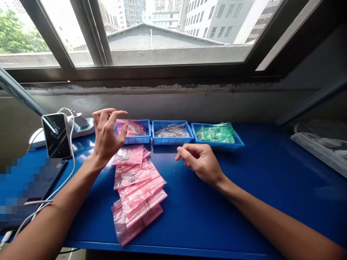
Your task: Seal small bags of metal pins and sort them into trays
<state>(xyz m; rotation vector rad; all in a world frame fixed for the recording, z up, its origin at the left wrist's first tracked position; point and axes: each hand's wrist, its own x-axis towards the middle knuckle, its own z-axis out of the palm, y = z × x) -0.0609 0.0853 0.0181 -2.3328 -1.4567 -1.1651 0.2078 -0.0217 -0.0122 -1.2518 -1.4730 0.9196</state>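
Observation:
My left hand (pixel 105 130) is raised at the left end of the blue bin of pink bags (pixel 132 140); its fingers are apart, the index finger stretched out, and nothing shows in it. Below it, pink zip bags (pixel 141 187) lie overlapped in a column running toward the table's front edge. My right hand (pixel 200 160) hovers over the table in front of the other bins, its fingers curled closed with no object visible in them. The middle blue bin (pixel 173 140) holds thin silvery pieces. Green bags (pixel 217 133) fill the right blue bin (pixel 230 144).
On the left a phone (pixel 56 135) leans upright before a white power strip (pixel 84 126). A dark tablet-like device (pixel 51 180), partly pixelated, lies nearer with white cables (pixel 61 184) across it. Another power strip (pixel 320 148) sits at right. A window (pixel 176 36) is behind the blue table (pixel 260 202).

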